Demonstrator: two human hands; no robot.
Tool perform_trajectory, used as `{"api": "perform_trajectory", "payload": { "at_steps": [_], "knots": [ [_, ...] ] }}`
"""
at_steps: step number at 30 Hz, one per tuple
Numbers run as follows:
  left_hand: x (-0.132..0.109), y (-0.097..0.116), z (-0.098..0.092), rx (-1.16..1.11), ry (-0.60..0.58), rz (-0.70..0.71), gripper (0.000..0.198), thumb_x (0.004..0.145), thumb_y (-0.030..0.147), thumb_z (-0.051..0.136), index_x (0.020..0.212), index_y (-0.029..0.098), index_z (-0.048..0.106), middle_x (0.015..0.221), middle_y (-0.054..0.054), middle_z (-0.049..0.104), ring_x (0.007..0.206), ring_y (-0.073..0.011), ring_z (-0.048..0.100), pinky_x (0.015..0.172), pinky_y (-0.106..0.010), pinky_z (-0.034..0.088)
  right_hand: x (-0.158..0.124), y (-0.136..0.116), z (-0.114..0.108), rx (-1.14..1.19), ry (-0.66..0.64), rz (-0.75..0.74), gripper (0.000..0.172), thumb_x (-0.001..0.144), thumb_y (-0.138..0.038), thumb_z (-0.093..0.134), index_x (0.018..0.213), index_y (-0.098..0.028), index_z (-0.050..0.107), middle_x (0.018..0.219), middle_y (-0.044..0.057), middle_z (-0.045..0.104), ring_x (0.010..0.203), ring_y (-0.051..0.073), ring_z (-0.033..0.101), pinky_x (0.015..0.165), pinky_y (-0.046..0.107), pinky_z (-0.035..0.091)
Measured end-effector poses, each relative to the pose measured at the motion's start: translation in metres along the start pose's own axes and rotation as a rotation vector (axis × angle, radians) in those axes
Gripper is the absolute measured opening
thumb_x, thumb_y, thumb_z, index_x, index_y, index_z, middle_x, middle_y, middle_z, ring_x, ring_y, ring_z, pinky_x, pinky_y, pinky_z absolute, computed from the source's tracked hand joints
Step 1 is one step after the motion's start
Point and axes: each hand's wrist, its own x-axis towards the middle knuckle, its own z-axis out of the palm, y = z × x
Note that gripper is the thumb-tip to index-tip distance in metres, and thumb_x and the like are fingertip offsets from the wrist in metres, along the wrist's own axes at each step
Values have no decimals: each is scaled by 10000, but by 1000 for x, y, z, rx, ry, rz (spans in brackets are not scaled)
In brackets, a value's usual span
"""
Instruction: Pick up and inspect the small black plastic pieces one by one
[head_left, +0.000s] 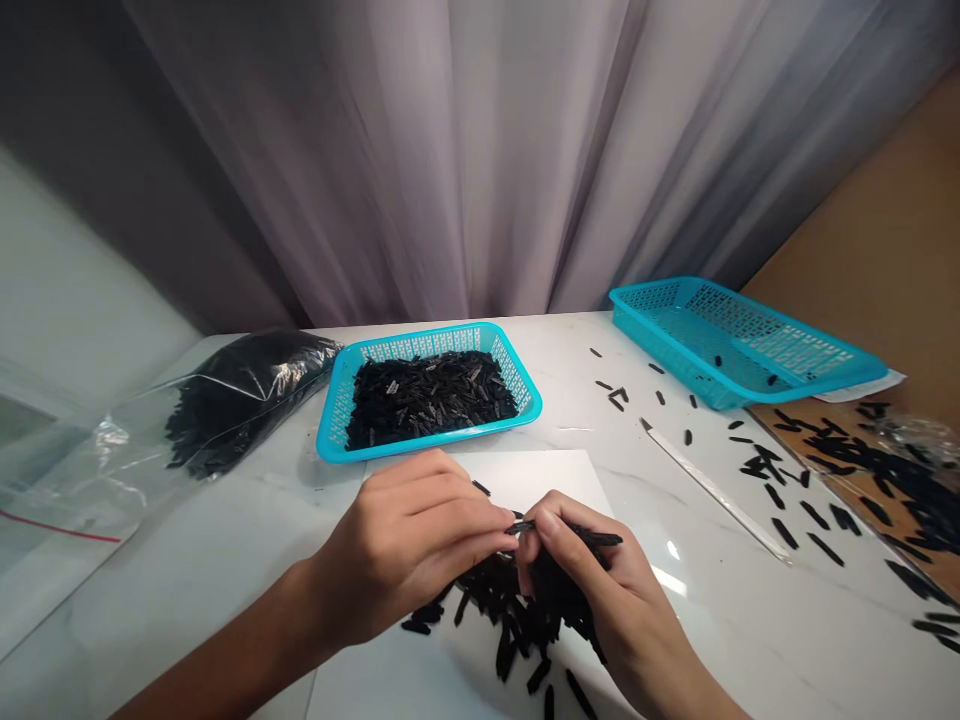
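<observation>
My left hand (pixel 416 545) and my right hand (pixel 615 590) meet above a white sheet (pixel 375 665) on the table. Between their fingertips is a thin black strip (pixel 523 526); its exact kind is too small to make out. The left fingers are closed in a pinch at one end of it, and the right thumb and fingers press on the other end. Another dark strip (pixel 600 538) sticks out past my right thumb. Under both hands lies a loose pile of similar black strips (pixel 510 630), partly hidden by the right hand.
Black strips fill a blue basket (pixel 427 440) behind my hands. A clear bag (pixel 247 390) of dark pieces lies left. Back right stands another blue basket (pixel 660 350) with a few strips. Near it are a white pen-shaped tool (pixel 716 490) and a brown board (pixel 847 470) with scattered strips.
</observation>
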Motion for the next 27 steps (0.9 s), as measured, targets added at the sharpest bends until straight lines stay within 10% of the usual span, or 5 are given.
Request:
{"api": "perform_trajectory", "payload": {
  "at_steps": [16,21,25,27],
  "knots": [
    [4,1,1,51,2,8,77,849,111,732,904,141,687,757,-19,743,660,-135,635,660,-281,534,-1,-2,0,-33,4,-15,407,961,-516,524,708,-198,549,611,-11,562,559,120,428,509,242,315],
    [1,-29,-9,458,264,-177,60,841,129,737,880,171,718,799,-33,755,735,-180,659,712,-328,511,2,-4,1,-41,-25,58,419,962,-536,505,739,-187,565,615,-12,562,548,113,432,510,239,311],
    [2,-32,-17,419,176,-304,303,881,175,696,1182,163,671,1044,-93,731,968,-232,642,845,-386,521,4,-4,1,-57,-126,166,370,926,-516,581,770,-180,577,623,-10,575,563,115,441,529,241,320],
    [5,-20,-15,160,-60,-243,272,898,182,672,1170,189,675,1092,-79,713,1011,-214,628,878,-362,523,4,-3,0,-70,-204,192,328,880,-484,661,788,-179,584,626,-19,574,567,112,444,540,240,330]
  ]
}}
